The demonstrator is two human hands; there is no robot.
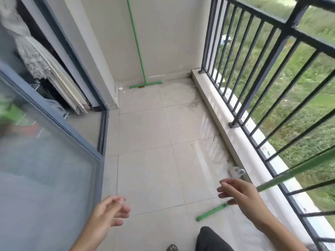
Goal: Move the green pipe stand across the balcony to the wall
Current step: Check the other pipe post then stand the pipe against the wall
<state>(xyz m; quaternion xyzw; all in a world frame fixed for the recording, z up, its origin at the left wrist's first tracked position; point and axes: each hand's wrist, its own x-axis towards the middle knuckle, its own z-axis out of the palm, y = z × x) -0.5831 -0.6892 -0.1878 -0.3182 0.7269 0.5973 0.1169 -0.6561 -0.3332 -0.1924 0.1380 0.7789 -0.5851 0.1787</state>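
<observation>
A green pipe stand (pixel 139 51) leans against the far wall (pixel 163 33), its long axis running steeply up and slightly left from a short crossbar foot on the tiled floor (pixel 145 133). Nearer, a second green pipe (pixel 290 174) slants from low near the floor, lower left, up to the right across the railing (pixel 272 69). The right hand (pixel 241 194) is in front of this pipe, fingers loosely spread; whether it grips cannot be told. The left hand (pixel 110 212) hovers open, holding nothing.
</observation>
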